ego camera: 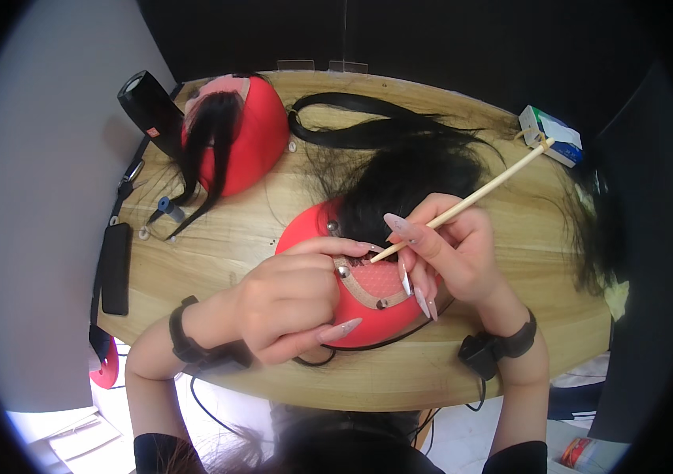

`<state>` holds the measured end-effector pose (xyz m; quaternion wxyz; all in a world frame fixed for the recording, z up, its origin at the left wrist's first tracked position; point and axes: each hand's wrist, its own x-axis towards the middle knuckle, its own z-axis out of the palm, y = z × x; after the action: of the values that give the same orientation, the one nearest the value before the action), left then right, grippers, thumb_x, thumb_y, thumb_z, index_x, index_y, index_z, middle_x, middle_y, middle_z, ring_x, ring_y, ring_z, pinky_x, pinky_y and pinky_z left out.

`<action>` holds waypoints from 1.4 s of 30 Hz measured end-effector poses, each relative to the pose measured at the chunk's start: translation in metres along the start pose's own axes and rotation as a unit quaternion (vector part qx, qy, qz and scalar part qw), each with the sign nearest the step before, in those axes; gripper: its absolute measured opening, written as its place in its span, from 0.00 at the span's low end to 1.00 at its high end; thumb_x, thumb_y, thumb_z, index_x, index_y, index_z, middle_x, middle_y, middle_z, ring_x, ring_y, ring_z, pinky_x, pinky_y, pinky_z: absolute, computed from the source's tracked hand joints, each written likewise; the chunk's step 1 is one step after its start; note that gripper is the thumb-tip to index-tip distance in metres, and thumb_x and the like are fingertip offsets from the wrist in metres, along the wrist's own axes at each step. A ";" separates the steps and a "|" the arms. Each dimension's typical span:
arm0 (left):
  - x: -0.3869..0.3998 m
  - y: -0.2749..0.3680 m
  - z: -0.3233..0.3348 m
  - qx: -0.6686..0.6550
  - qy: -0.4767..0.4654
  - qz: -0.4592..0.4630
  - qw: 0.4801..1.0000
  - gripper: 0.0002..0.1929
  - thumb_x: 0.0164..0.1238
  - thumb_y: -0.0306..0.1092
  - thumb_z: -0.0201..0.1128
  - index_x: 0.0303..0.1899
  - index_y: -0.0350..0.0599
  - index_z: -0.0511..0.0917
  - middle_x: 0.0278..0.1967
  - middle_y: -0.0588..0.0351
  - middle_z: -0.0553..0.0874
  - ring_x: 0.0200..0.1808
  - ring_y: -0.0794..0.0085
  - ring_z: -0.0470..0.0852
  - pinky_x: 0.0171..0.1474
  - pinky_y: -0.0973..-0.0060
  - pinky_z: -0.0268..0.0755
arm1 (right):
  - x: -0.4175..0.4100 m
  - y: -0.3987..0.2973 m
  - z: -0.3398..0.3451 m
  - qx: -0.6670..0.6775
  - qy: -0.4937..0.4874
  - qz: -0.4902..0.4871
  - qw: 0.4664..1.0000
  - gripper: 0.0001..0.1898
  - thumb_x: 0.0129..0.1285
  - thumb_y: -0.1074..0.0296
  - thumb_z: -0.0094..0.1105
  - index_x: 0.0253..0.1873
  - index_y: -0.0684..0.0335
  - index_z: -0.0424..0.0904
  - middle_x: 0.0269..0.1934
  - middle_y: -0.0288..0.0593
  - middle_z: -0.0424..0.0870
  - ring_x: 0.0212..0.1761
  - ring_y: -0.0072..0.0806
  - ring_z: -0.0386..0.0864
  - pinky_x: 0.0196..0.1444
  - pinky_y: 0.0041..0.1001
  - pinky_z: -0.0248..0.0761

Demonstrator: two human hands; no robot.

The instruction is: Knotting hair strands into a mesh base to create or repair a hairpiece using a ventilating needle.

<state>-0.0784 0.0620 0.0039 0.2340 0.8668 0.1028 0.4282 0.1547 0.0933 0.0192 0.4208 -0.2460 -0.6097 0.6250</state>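
A red dome-shaped wig block [366,326] lies before me, with a mesh wig cap [379,278] edged in beige band and fixed by round-headed pins. Black hair [410,178] spreads from the cap's far part. My right hand [452,255] grips a thin pale wooden stick [472,198] between thumb and fingers; its lower tip is at the hairline on the mesh. Whether the tip bears a needle or hook is too small to tell. My left hand [292,296] rests on the block's left side, its index finger extended to the hair's edge beside the tip, apparently pressing there.
A second red wig block [259,136] with mesh and black hair stands back left, beside a black cylindrical speaker [149,109]. A looped hair bundle [360,101] lies behind. A small box [549,136] is back right, a black phone-like slab [116,269] left, near a blue-grey spool [170,208].
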 end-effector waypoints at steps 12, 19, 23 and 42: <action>0.014 0.028 -0.013 -0.274 0.161 -0.179 0.931 0.24 0.82 0.46 0.41 0.25 0.42 0.66 0.28 0.54 0.71 0.34 0.70 0.74 0.42 0.74 0.65 | 0.000 -0.004 -0.002 0.036 -0.009 0.036 0.999 0.07 0.72 0.74 0.57 0.40 0.71 0.79 0.24 0.39 0.81 0.16 0.16 0.76 0.19 0.16 0.67; 0.016 0.031 -0.008 -0.424 0.155 -0.256 0.855 0.22 0.83 0.47 0.42 0.27 0.43 0.64 0.27 0.56 0.70 0.28 0.73 0.73 0.35 0.79 0.66 | 0.001 0.003 -0.003 0.005 -0.013 0.006 1.000 0.08 0.73 0.73 0.55 0.39 0.71 0.77 0.23 0.40 0.80 0.13 0.18 0.75 0.14 0.16 0.66; 0.013 0.042 -0.011 -0.332 0.137 -0.306 0.882 0.20 0.83 0.40 0.42 0.29 0.40 0.67 0.27 0.56 0.72 0.27 0.73 0.72 0.34 0.79 0.65 | 0.000 0.000 -0.003 0.017 -0.012 0.020 1.000 0.07 0.73 0.74 0.56 0.39 0.70 0.78 0.23 0.39 0.80 0.15 0.16 0.75 0.17 0.16 0.66; 0.025 0.036 0.013 0.395 0.010 -0.113 0.911 0.06 0.59 0.19 0.64 0.31 0.38 0.74 0.27 0.51 0.71 0.27 0.59 0.72 0.30 0.66 0.64 | 0.001 -0.001 -0.002 0.016 -0.014 0.014 1.000 0.08 0.72 0.71 0.59 0.37 0.67 0.79 0.22 0.35 0.80 0.16 0.14 0.75 0.18 0.15 0.65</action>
<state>-0.0538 0.0366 0.0323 -0.0819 0.8666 0.3636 0.3317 0.1555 0.0952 0.0202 0.4072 -0.2388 -0.6017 0.6443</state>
